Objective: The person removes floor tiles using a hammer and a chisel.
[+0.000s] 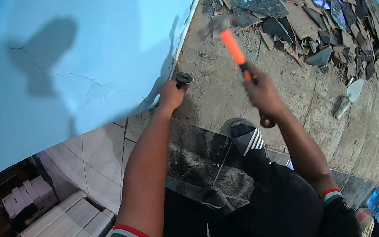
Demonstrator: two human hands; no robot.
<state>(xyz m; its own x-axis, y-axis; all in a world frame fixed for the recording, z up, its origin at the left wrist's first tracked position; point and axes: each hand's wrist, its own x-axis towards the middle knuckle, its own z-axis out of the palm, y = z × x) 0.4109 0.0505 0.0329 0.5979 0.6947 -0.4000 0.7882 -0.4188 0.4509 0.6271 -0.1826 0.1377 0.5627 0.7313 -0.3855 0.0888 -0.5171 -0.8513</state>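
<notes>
My left hand (170, 97) is closed around a dark tool with a round, flat head, which looks like a chisel (184, 77). It is at the corner where the blue wall (92, 45) meets the floor; the tool's lower end is hidden. Gripped in my right hand (264, 92) is a hammer (233, 47) with an orange and black handle. The hammer's metal head is blurred by motion and hangs over the bare, rough floor (210, 91), up and to the right of the chisel, apart from it.
Broken tile pieces (301, 20) lie heaped at the upper right. A trowel (354, 91) rests on the floor at right. Dusty black tiles (199, 151) are by my shoe (246, 134). A whitish plastic container (67, 228) stands lower left. The wall's plaster is cracked.
</notes>
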